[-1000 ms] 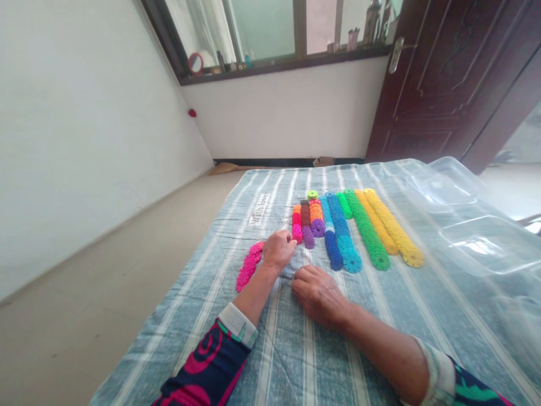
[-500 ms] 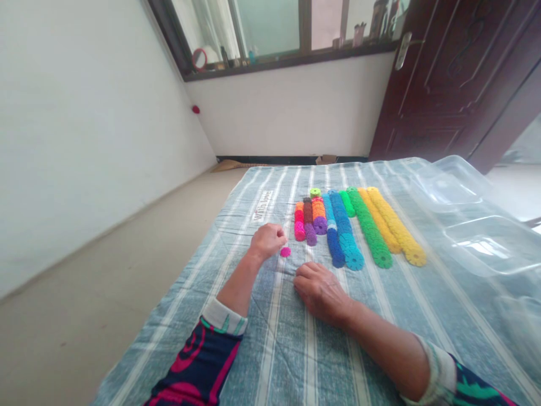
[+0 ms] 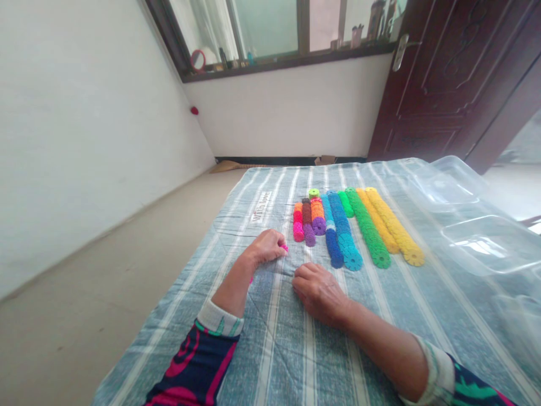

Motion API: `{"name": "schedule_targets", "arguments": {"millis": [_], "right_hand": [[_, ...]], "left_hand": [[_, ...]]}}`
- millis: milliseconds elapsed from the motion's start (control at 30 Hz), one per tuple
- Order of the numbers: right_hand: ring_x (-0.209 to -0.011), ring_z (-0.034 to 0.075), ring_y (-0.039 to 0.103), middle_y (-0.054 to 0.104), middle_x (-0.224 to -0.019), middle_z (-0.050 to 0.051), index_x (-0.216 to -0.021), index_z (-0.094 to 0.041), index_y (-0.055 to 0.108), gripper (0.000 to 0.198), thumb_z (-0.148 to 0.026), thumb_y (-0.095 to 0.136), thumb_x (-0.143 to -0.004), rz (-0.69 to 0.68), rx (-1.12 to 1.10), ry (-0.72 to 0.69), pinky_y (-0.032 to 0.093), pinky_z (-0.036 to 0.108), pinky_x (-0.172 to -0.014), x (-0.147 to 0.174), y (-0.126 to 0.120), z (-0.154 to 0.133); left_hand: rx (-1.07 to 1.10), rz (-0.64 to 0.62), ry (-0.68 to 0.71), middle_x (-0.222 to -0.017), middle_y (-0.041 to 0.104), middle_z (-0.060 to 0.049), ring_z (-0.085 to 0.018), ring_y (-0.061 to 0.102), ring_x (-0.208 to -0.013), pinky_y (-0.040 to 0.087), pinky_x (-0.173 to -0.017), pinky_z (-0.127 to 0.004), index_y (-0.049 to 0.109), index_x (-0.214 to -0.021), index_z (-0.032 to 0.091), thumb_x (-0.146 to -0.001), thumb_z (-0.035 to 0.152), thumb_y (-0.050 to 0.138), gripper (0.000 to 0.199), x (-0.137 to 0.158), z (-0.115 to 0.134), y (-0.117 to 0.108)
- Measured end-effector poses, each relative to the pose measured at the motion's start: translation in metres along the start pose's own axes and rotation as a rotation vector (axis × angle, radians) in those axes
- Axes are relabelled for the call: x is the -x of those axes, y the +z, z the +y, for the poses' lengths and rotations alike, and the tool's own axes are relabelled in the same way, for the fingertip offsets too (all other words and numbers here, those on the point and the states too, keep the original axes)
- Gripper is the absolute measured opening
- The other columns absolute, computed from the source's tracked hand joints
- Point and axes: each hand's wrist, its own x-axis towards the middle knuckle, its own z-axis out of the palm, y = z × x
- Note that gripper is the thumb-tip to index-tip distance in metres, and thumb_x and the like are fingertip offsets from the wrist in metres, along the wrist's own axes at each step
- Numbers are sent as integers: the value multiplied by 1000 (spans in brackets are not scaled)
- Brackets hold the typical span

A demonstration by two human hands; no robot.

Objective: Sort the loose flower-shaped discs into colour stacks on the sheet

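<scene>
My left hand [image 3: 267,246] is closed in a pinch on a small pink notched disc [image 3: 285,248], low over the striped cloth; the fingers cover part of the disc. A second bit of pink [image 3: 251,279] peeks out beside my left wrist. My right hand [image 3: 320,292] rests on the cloth with its fingers curled under, so whatever they hold, if anything, is hidden. Beyond both hands lie rows of overlapping discs: a red-and-pink row [image 3: 298,223], a brown-and-purple row [image 3: 309,220], an orange-and-purple row [image 3: 318,211], plus blue rows [image 3: 340,223], a green row [image 3: 368,228] and yellow rows [image 3: 395,231].
Two clear plastic containers, a far one [image 3: 454,194] and a nearer one [image 3: 490,265], stand at the right of the cloth-covered table [image 3: 203,304]. Another transparent item [image 3: 522,321] lies closer at the right edge. A dark red door [image 3: 443,84] is behind.
My left hand has closed on the pink disc, which lay beside its fingers before. A pink bit now shows by my left wrist. My right hand has stayed in place.
</scene>
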Motion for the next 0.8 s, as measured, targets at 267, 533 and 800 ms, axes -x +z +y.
{"name": "schedule_targets", "arguments": {"millis": [267,533,800], "right_hand": [[-71,17,47,58,-74,2,-67,-19,56,21,-11,59,-86,4,1,-3,31,30,-62,-1,0,1],[-72,17,49,59,-74,2,-67,-18,56,21,-11,61,-86,-19,4,1,31,30,-62,-3,-2,0],[-72,17,49,59,-73,2,-67,-19,56,22,-12,60,-87,3,3,-8,31,30,-63,-2,0,1]], "left_hand": [[56,297,124,-82,71,-2,-16,64,-83,48,-81,-25,74,-84,18,-82,18,51,23,-14,6,24],[-4,380,178,-89,71,-3,-16,64,-86,47,-83,-26,70,-90,19,-82,14,56,17,-15,10,41],[-28,405,102,-72,60,1,-12,55,-69,41,-68,-23,63,-82,18,-81,17,59,5,-13,13,43]]}}
